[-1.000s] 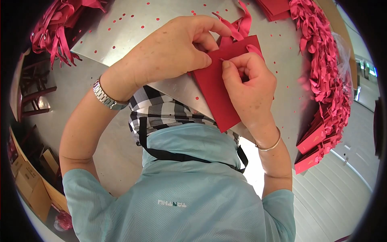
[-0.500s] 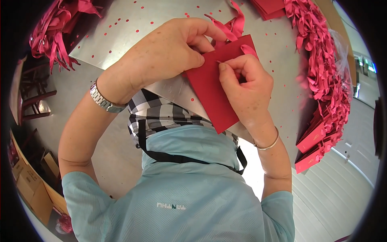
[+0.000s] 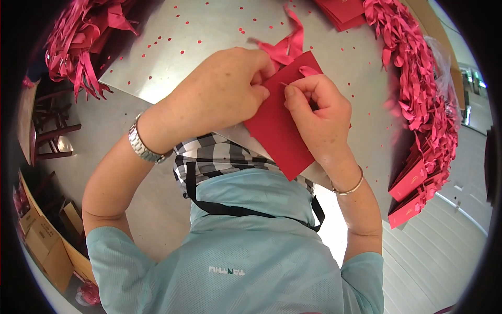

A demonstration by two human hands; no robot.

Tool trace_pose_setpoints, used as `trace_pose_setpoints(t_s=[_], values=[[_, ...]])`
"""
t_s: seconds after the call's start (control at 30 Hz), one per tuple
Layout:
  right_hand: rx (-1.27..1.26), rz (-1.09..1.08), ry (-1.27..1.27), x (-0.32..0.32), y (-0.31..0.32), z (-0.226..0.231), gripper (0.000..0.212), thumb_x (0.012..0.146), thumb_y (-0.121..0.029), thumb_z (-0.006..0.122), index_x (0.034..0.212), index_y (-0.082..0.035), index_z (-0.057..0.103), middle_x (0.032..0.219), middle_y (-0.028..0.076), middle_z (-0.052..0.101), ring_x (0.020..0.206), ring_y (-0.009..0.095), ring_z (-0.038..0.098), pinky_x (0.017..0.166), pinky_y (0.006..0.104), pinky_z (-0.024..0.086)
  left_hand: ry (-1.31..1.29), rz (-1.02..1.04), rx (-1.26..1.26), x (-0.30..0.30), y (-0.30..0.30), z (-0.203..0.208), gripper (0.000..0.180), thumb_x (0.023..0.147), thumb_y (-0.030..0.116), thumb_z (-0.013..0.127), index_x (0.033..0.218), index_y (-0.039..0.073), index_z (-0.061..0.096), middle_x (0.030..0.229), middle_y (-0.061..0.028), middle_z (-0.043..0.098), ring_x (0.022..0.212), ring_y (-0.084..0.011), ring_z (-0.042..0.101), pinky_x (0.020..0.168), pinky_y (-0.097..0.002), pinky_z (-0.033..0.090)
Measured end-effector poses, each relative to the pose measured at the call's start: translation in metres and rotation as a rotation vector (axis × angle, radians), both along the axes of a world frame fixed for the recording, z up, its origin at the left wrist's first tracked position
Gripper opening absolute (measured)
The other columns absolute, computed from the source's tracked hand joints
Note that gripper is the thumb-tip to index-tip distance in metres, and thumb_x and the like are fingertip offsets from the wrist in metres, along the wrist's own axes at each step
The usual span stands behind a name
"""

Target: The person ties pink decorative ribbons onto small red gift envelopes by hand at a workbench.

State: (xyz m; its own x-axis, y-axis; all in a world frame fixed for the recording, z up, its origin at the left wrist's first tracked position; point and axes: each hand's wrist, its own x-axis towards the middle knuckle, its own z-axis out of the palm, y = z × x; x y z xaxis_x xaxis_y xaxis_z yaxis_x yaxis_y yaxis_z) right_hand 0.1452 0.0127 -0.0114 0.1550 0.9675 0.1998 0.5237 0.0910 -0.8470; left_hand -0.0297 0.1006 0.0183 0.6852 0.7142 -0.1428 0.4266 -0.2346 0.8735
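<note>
A flat red paper bag (image 3: 285, 131) is held at a tilt over the near edge of the metal table (image 3: 172, 68). My left hand (image 3: 219, 86) is closed at its upper left edge, fingers partly hidden behind it. From the bag's top a pink-red ribbon (image 3: 296, 39) trails loosely away across the table. My right hand (image 3: 324, 115) lies over the bag's right side, thumb and forefinger pinched. A thin ribbon tip shows beside that thumb, and a ribbon loop stands out above the knuckles.
Heaps of ribboned red bags (image 3: 408, 78) line the table's right side. Another ribboned bundle (image 3: 86, 42) hangs at the far left corner, and flat red bags (image 3: 342, 13) lie at the back. Small red paper dots are scattered about. Stools (image 3: 55, 125) and cardboard boxes (image 3: 47, 240) stand left.
My left hand has come lower in view, its fingers nearer the right hand's pinch. The bag has shifted slightly down and the trailing ribbon a little left. The right hand keeps its pinch.
</note>
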Motion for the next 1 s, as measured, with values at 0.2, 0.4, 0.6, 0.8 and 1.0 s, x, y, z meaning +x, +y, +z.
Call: trace_pose_setpoints(t_s=[0.2,0.4,0.6,0.8,1.0], values=[[-0.026,-0.074,0.169,-0.002,-0.003,-0.002,0.007,0.086,-0.007,0.068,0.085,-0.003,0.062,0.069,0.002,0.065,0.059,0.009,0.059,0.078,0.0293,0.055,0.256,-0.13,0.078,0.001,-0.002,0.014,0.015,0.078,0.003,0.068,0.09,-0.004,0.061,0.069,-0.0037,0.057,0.066,-0.0104,0.052,0.061,-0.0266,0.044],[0.115,0.012,0.097,0.001,-0.006,-0.005,0.006,0.086,-0.006,0.068,0.085,-0.005,0.063,0.069,0.002,0.066,0.058,0.01,0.06,0.059,0.026,0.05,0.042,0.084,-0.24,-0.002,-0.006,0.009,0.008,0.083,0.001,0.064,0.091,-0.002,0.065,0.075,0.0018,0.058,0.069,-0.0055,0.051,0.062,-0.0229,0.044],[0.038,0.052,0.106,-0.004,-0.005,-0.003,0.007,0.084,-0.007,0.069,0.085,-0.006,0.062,0.069,0.003,0.066,0.058,0.012,0.061,0.053,0.0261,0.048,0.011,0.022,-0.422,-0.012,0.0,0.012,0.011,0.086,-0.001,0.061,0.097,-0.002,0.065,0.082,0.0024,0.061,0.072,-0.0046,0.053,0.064,-0.0218,0.045],[0.061,0.021,0.052,-0.004,-0.001,-0.006,0.007,0.085,-0.009,0.068,0.084,-0.006,0.062,0.07,0.003,0.066,0.059,0.012,0.062,0.054,0.0255,0.048,0.092,-0.092,-0.253,-0.012,0.001,0.008,0.011,0.087,0.0,0.06,0.097,-0.002,0.063,0.082,0.0006,0.059,0.072,-0.0064,0.052,0.065,-0.0231,0.045],[0.04,0.029,0.06,-0.004,-0.001,-0.004,0.007,0.085,-0.009,0.068,0.084,-0.006,0.062,0.072,0.003,0.067,0.061,0.012,0.063,0.056,0.0251,0.048,0.112,-0.154,-0.162,-0.012,0.0,0.011,0.007,0.086,0.0,0.06,0.093,-0.003,0.06,0.078,-0.0007,0.056,0.071,-0.0078,0.05,0.066,-0.0253,0.045]])
